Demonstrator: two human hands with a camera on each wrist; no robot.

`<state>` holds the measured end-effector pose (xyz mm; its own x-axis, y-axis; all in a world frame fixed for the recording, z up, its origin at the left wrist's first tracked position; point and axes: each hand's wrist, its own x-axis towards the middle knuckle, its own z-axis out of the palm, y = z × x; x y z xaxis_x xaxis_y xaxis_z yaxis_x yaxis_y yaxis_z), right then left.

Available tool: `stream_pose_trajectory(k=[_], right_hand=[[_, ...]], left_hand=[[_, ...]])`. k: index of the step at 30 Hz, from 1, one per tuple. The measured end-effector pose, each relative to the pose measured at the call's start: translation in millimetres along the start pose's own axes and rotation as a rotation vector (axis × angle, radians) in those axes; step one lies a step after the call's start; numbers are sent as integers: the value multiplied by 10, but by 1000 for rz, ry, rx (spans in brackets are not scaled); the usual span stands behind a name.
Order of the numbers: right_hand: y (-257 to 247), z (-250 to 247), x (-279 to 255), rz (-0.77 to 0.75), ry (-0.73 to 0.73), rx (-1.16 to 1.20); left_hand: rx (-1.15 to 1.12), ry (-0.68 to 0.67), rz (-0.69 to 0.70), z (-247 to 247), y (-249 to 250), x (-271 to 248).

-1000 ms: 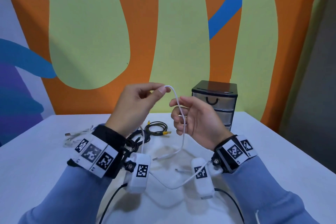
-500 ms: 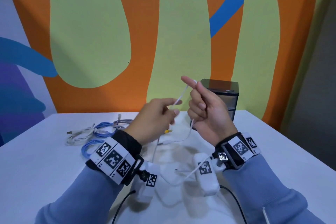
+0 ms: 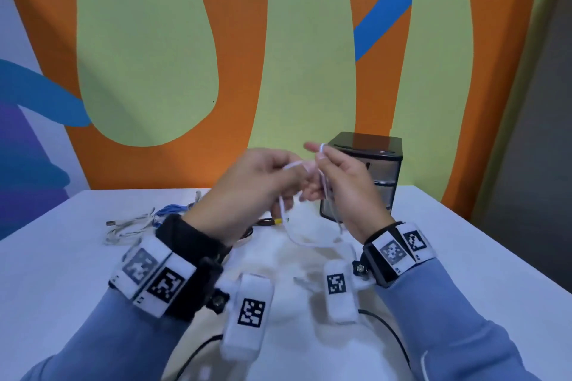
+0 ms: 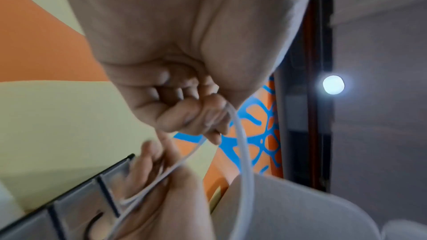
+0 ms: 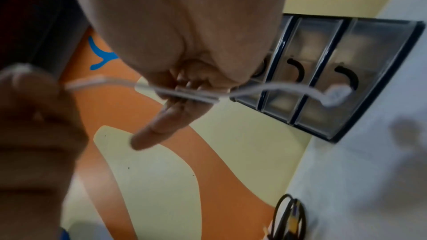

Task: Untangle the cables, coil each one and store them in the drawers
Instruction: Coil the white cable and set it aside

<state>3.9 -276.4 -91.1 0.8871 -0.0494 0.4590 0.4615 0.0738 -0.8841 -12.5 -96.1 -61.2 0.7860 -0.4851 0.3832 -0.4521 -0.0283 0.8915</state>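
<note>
Both hands were closed on the white cable (image 3: 312, 243), held between them above the table (image 3: 46, 272): the left hand (image 3: 257, 185) pinched a strand stretched sideways to loops gathered in the right hand (image 3: 343, 192), nearer the drawers (image 3: 382, 182).

White cable (image 3: 309, 243); black-framed drawers (image 3: 365, 148); orange-green-blue wall (image 3: 148, 56); blue sleeves (image 3: 448, 318).

No legible text; only coded tags on wrist bands (image 3: 154, 278).
</note>
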Motion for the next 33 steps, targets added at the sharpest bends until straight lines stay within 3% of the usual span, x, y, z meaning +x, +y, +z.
stream_pose_trajectory(k=[3, 7, 12, 15, 18, 20, 21, 23, 25, 27, 30, 33], right_hand=[[-74, 34, -50, 66, -137, 21], [-100, 55, -54, 68, -184, -67], [-144, -1, -87, 262, -307, 65], [-175, 6, -120, 318, -410, 238], [-241, 29, -166, 291, -461, 372], [-283, 4, -172, 234, -450, 495], [-291, -17, -160, 189, -425, 550], [-292, -52, -118, 96, -331, 614], [-265, -52, -87, 39, -191, 646], [-200, -20, -53, 9, -38, 613], [-102, 60, -15, -71, 74, 352], [-13, 103, -18, -66, 67, 26]], left_hand=[[-366, 128, -132, -151, 41, 40], [-920, 98, -259, -303, 21, 83], [-904, 259, -117, -499, -7, 120], [-701, 428, -39, -593, -65, 134], [-249, 543, -15, -527, -186, 169], [73, 549, -6, -470, -263, 182], [250, 501, -6, -444, -285, 175], [544, 277, -11, -333, -276, 130], [663, 8, 23, -142, -249, 78], [694, -144, 60, 42, -191, 29], [759, -172, 95, 119, -167, 8], [659, -102, 155, 26, -142, -8]])
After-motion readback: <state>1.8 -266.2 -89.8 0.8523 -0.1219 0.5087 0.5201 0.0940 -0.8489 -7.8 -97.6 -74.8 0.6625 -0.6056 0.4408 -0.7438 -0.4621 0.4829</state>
